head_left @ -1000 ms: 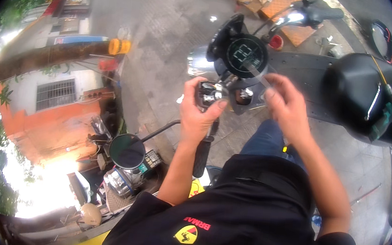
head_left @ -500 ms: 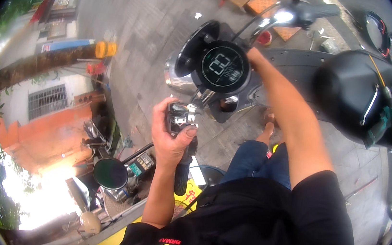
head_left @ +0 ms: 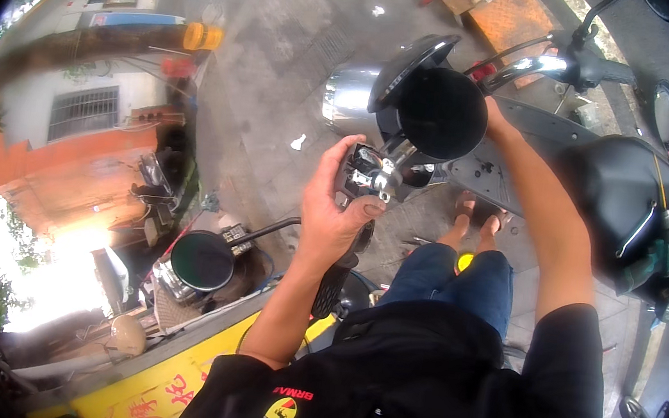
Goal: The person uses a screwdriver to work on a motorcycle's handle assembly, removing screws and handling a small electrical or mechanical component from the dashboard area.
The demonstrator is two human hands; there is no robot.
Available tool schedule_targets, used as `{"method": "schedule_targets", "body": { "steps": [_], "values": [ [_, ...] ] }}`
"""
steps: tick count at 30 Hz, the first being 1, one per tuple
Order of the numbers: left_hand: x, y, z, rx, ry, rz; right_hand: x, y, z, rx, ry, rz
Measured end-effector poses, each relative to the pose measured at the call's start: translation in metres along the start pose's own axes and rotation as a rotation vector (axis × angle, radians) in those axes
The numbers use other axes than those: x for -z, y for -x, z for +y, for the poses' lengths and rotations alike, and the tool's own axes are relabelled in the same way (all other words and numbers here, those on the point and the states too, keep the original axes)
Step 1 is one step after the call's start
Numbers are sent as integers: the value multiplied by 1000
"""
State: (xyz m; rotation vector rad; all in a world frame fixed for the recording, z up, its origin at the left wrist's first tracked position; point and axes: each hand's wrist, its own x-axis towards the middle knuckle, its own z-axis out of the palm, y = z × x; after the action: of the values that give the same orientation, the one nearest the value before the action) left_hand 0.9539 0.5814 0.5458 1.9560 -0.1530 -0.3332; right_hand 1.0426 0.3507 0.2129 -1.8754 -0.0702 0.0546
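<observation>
My left hand (head_left: pixel 333 209) is wrapped round an opened switch housing (head_left: pixel 368 172) on the scooter's handlebar, with metal parts and wires showing. A black rubber grip (head_left: pixel 332 287) extends below it. Just beyond sits the round display (head_left: pixel 443 114), now dark, on a chrome stem, with a black cowl and a shiny chrome cover (head_left: pixel 350 95) at its left. My right hand (head_left: pixel 494 122) reaches to the display's far right side, its fingers hidden behind it.
Farther right are the other handlebar (head_left: pixel 540 66) and a black seat (head_left: pixel 602 182) bearing green power tools (head_left: pixel 659 254). A round mirror (head_left: pixel 202 258) is at lower left, near a yellow signboard (head_left: pixel 132 392). An orange board (head_left: pixel 508 26) and coiled parts (head_left: pixel 666 119) lie beyond.
The display's lit digits have gone dark. My right hand, earlier in front of the display with something slim, has moved forward behind it. My left hand still grips the housing.
</observation>
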Motion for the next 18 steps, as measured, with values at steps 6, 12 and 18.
{"method": "schedule_targets", "body": {
  "steps": [6,12,18],
  "values": [
    [0,0,-1,0,-26,23,-2,47,-34,-113,149,538],
    [0,-3,-10,-63,92,-27,41,183,-168,-467,-469,342],
    [-3,-4,-6,-100,111,-54,48,196,-278,-66,-206,155]
  ]
}}
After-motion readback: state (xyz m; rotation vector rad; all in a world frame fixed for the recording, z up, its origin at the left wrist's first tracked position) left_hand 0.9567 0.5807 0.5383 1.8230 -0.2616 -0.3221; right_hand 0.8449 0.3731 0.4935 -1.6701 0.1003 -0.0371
